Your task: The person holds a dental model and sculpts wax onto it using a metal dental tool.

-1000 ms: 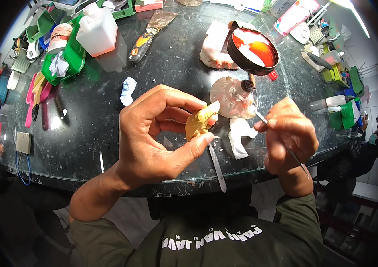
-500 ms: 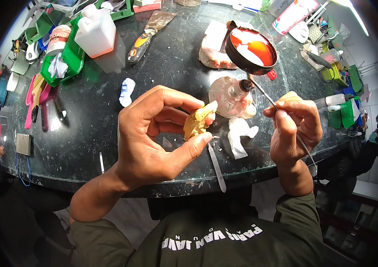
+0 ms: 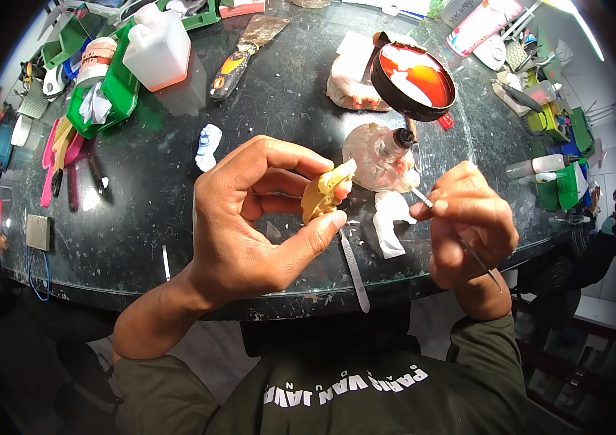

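My left hand (image 3: 242, 225) pinches a small yellow dental cast (image 3: 320, 197) between thumb and fingers, with a pinkish part along its right side. To the right, my right hand (image 3: 471, 225) grips a thin metal wax carver (image 3: 483, 265). One tip of it points left toward the cast, a short gap away; the other end sticks out below the hand. Beyond both hands, a round black pan (image 3: 411, 109) of glossy red wax (image 3: 431, 76) sits above a clear glass burner (image 3: 369, 156). The burner's wick area is partly hidden by the pan.
A crumpled white piece (image 3: 387, 232) and a flat metal blade (image 3: 353, 272) lie between my hands. Farther off are a pale plaster model (image 3: 348, 83), a scraper (image 3: 239, 61), a blue-white lump (image 3: 208, 148), a plastic bottle (image 3: 155, 54) and a green bin (image 3: 119, 101).
My right hand has drawn the carver's tip away from the pan, down toward the cast, and turned it. My left hand and the cast have barely moved.
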The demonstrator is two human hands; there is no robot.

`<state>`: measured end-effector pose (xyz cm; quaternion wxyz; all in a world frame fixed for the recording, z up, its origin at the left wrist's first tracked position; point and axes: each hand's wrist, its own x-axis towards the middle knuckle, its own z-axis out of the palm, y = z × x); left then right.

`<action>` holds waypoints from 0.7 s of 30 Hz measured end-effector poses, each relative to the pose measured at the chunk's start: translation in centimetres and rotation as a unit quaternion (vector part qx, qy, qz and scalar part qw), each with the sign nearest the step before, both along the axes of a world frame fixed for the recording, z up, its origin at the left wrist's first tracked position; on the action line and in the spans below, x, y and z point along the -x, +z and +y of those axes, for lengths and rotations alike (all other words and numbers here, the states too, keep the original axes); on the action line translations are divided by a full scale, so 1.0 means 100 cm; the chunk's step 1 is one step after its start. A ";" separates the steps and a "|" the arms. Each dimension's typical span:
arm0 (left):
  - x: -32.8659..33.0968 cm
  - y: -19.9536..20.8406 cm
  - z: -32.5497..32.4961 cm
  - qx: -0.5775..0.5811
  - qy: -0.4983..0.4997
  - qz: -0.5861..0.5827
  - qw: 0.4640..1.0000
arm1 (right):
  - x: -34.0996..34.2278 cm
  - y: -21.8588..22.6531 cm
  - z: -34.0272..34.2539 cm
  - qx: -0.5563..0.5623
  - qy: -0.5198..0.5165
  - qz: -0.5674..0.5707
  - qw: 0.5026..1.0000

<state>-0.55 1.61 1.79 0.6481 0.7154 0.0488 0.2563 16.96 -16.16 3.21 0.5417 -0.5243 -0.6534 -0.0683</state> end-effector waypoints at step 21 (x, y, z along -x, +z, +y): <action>0.001 0.002 0.000 -0.008 -0.006 0.002 1.000 | 0.009 0.000 -0.001 0.047 0.022 -0.024 0.998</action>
